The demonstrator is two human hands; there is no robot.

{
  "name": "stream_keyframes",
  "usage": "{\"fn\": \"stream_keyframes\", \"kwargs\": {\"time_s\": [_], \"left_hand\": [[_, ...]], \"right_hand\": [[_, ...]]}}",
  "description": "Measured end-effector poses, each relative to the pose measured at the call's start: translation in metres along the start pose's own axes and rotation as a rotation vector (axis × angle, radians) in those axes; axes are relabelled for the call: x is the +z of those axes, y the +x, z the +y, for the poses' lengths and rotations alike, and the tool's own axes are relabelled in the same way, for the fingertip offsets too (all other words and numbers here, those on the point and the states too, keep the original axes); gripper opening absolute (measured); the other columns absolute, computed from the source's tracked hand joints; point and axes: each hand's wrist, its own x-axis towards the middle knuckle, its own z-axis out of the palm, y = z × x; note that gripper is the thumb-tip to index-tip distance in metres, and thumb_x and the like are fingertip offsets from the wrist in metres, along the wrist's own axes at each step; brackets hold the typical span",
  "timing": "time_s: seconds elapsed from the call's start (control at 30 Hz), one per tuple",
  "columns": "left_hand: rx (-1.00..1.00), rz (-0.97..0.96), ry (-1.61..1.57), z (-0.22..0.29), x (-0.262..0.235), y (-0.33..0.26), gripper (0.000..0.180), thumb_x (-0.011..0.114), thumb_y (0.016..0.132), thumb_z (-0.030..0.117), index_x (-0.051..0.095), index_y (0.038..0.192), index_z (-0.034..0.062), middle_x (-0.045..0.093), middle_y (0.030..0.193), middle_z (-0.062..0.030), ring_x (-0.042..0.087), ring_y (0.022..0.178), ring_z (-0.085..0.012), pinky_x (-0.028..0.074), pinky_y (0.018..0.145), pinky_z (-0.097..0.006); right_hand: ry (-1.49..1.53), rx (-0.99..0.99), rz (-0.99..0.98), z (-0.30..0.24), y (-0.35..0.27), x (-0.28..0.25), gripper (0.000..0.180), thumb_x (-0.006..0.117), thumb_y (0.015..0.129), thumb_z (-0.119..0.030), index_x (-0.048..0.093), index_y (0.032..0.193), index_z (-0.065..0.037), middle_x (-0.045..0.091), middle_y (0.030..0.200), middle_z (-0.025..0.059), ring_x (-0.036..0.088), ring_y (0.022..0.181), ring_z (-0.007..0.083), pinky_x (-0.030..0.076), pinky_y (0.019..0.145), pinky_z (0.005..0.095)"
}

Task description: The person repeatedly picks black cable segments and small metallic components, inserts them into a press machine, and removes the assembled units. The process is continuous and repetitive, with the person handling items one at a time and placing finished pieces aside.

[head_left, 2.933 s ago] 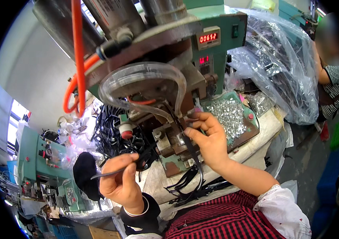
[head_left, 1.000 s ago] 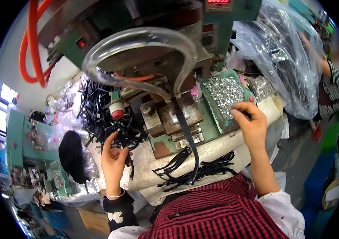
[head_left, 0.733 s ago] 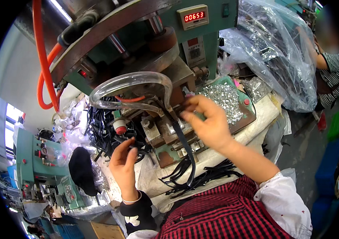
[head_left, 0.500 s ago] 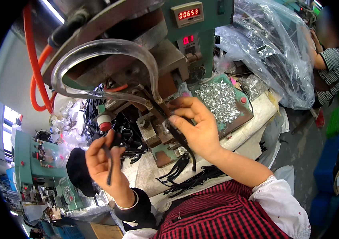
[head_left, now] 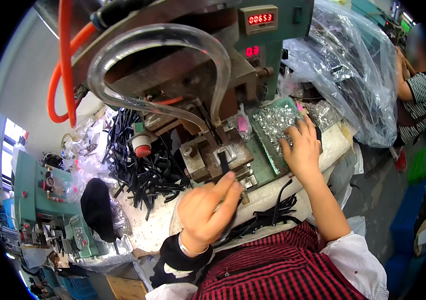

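My left hand (head_left: 207, 210) is closed on a black eyeglass temple (head_left: 223, 162); the front end of this strip lies in the metal fixture (head_left: 195, 159) under the press, and the rest is mostly hidden by my fingers. At the right, my right hand (head_left: 303, 149) is open, fingers apart, its fingertips touching the small shiny metal pieces (head_left: 271, 121) in the green tray (head_left: 267, 156). From above, a clear bent tube (head_left: 160, 31) runs down into the fixture.
Black temples lie in a pile (head_left: 140, 170) left of the fixture and in a bunch (head_left: 268, 217) by my apron. A red button (head_left: 143, 150) sticks up beside the fixture. Large plastic bags (head_left: 348, 75) stand at the right, near another person (head_left: 415, 95).
My right hand has left the fixture and moved right to the metal pieces. My left hand has come rightward, now holding a temple at the fixture.
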Motion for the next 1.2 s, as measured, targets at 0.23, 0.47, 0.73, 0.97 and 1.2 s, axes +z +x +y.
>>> {"fn": "stream_keyframes", "kwargs": {"time_s": [0.23, 0.47, 0.73, 0.97, 1.2], "left_hand": [[0.074, -0.012, 0.018, -0.006, 0.016, -0.001, 0.021, 0.082, 0.072, 0.000, 0.072, 0.091, 0.0042, 0.074, 0.093, -0.0134, 0.061, 0.056, -0.0142, 0.041, 0.046, -0.026], [-0.003, -0.009, -0.001, -0.002, 0.008, -0.001, 0.025, 0.079, 0.072, 0.002, 0.074, 0.096, 0.0046, 0.075, 0.101, -0.0115, 0.060, 0.055, -0.0137, 0.043, 0.047, -0.026], [-0.443, 0.115, 0.502, 0.009, -0.084, -0.056, 0.018, 0.075, 0.074, -0.007, 0.071, 0.090, 0.0016, 0.072, 0.088, -0.0096, 0.063, 0.075, -0.0249, 0.049, 0.069, -0.034], [-0.488, -0.257, 0.558, -0.063, -0.078, -0.097, 0.016, 0.072, 0.072, 0.000, 0.070, 0.086, 0.0071, 0.065, 0.092, -0.0061, 0.058, 0.090, -0.0298, 0.044, 0.078, -0.041], [-0.574, -0.187, 0.423, -0.082, -0.040, -0.142, 0.017, 0.072, 0.074, 0.000, 0.070, 0.090, 0.0052, 0.066, 0.105, -0.0103, 0.058, 0.095, -0.0335, 0.047, 0.084, -0.043]], "right_hand": [[0.384, 0.048, 0.046, 0.011, 0.027, 0.004, 0.011, 0.075, 0.079, -0.012, 0.071, 0.085, -0.004, 0.069, 0.102, 0.0113, 0.061, 0.108, 0.0329, 0.049, 0.091, 0.0397], [0.372, -0.082, 0.180, 0.005, 0.026, 0.011, 0.012, 0.063, 0.092, -0.007, 0.072, 0.096, -0.001, 0.071, 0.097, 0.0152, 0.066, 0.091, 0.0343, 0.050, 0.084, 0.0406], [0.659, 0.173, 0.130, 0.017, 0.007, 0.020, 0.010, 0.073, 0.086, -0.006, 0.073, 0.095, -0.001, 0.072, 0.090, 0.0095, 0.067, 0.086, 0.0209, 0.050, 0.082, 0.0322], [0.728, 0.044, 0.129, -0.018, 0.023, 0.013, 0.014, 0.070, 0.087, -0.003, 0.074, 0.100, -0.001, 0.074, 0.098, 0.0107, 0.068, 0.093, 0.0216, 0.050, 0.086, 0.0317], [0.719, 0.229, 0.152, 0.003, -0.003, 0.008, 0.010, 0.067, 0.091, -0.004, 0.070, 0.100, 0.000, 0.071, 0.094, 0.0082, 0.066, 0.089, 0.0172, 0.050, 0.082, 0.0295]]}}
